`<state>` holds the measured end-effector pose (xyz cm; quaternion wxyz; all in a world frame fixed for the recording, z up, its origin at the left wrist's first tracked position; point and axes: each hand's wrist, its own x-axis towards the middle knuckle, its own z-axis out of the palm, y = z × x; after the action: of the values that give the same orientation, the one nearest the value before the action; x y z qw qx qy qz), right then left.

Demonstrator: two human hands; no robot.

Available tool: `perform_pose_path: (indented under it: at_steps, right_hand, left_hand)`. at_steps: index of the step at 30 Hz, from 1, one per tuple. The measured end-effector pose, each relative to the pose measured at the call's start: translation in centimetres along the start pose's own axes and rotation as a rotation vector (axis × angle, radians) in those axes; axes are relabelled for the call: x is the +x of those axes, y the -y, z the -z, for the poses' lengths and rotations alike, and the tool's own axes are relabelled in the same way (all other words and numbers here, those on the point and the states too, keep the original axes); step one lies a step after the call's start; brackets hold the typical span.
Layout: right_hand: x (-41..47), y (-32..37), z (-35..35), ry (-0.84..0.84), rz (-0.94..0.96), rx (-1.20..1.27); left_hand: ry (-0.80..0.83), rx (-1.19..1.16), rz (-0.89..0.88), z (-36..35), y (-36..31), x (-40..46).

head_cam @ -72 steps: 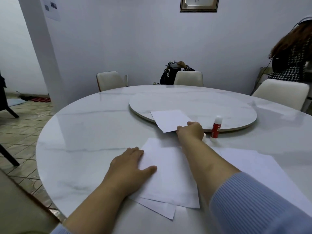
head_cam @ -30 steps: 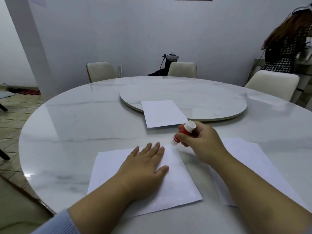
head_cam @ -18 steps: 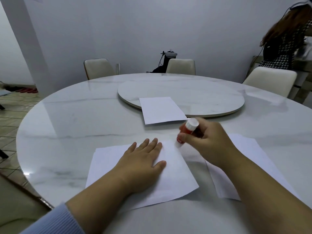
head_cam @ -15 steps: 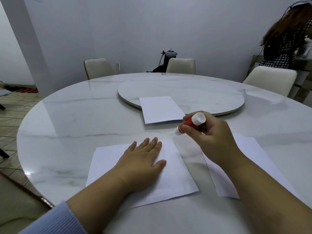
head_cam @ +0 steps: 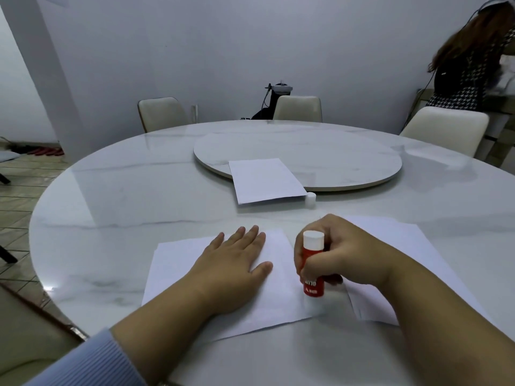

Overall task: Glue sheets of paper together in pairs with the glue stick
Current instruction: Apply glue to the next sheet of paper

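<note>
A white sheet of paper (head_cam: 178, 277) lies in front of me on the marble table, and my left hand (head_cam: 234, 263) rests flat on it with fingers spread. My right hand (head_cam: 348, 254) grips a red glue stick (head_cam: 313, 267), held upright with its white end up and its lower end on the sheet's right edge. The small white cap (head_cam: 310, 198) stands on the table farther away. A second stack of paper (head_cam: 412, 246) lies under my right forearm. Another sheet (head_cam: 264, 179) rests half on the turntable.
A round marble turntable (head_cam: 348, 154) sits in the table's middle. Cream chairs (head_cam: 161, 112) stand around the far side. A person in a checked top (head_cam: 473, 65) is at the far right. The table edge (head_cam: 39, 260) runs close at my left.
My right hand carried the glue stick from beyond the sheet's far corner back toward me and stood it upright on the sheet's right edge. The left hand stayed flat on the paper.
</note>
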<state>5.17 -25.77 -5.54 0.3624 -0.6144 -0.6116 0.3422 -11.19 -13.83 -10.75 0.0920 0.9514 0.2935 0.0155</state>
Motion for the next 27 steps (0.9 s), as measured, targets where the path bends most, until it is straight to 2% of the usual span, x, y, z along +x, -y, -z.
perform_pose_path:
  at_steps: [3, 5, 7, 9, 11, 12, 14, 15, 16, 17, 19, 20, 23, 27]
  right_hand:
    - [-0.3, 0.0, 0.0, 0.081, -0.037, -0.005]
    - [-0.4, -0.1, 0.4, 0.055, 0.015, 0.129]
    - [-0.3, -0.4, 1.3, -0.118, 0.105, 0.424]
    - [-0.2, -1.1, 2.4, -0.351, 0.184, 0.715]
    - [-0.1, -1.7, 3.2, -0.558, 0.231, 0.894]
    - [-0.1, -1.9, 3.4, -0.635, 0.249, 0.949]
    - [0.0, -2.1, 3.6, -0.716, 0.271, 1.002]
    - [0.1, -2.1, 3.7, -0.737, 0.272, 1.003]
    - [0.2, -2.2, 3.6, -0.749, 0.267, 0.991]
    - [0.3, -2.2, 3.5, -0.751, 0.26, 0.971]
    - [0.7, -2.1, 3.1, -0.719, 0.261, 0.931]
    - [0.9, -2.1, 2.9, -0.69, 0.267, 0.912]
    - [1.2, -2.2, 2.0, -0.631, 0.231, 0.75]
    - [1.9, -2.6, 0.6, -0.629, 0.104, 0.411]
  left_hand:
    - [-0.002, -0.01, -0.004, 0.0, -0.1, -0.2]
    - [0.026, 0.005, -0.008, 0.1, -0.1, -0.3]
    - [0.094, 0.035, -0.041, 0.9, -0.1, -0.1]
    - [0.23, 0.074, -0.138, 2.4, 0.0, 0.2]
    - [0.311, 0.036, -0.236, 4.0, 0.2, 0.2]
    - [0.272, -0.012, -0.235, 4.3, 0.3, 0.1]
    - [0.02, -0.061, -0.042, 3.8, 0.5, -0.1]
    - [-0.073, -0.027, 0.1, 3.4, 0.7, -0.3]
    - [-0.064, 0.033, 0.194, 2.9, 0.7, -0.5]
    - [0.015, 0.073, 0.214, 2.6, 0.8, -0.7]
    - [0.172, 0.004, 0.118, 2.5, 1.2, -0.9]
    - [0.193, -0.052, 0.059, 2.8, 1.4, -0.9]
    - [0.052, -0.145, 0.021, 2.5, 0.9, -0.5]
    - [-0.012, -0.018, 0.001, 0.4, -0.6, -0.5]
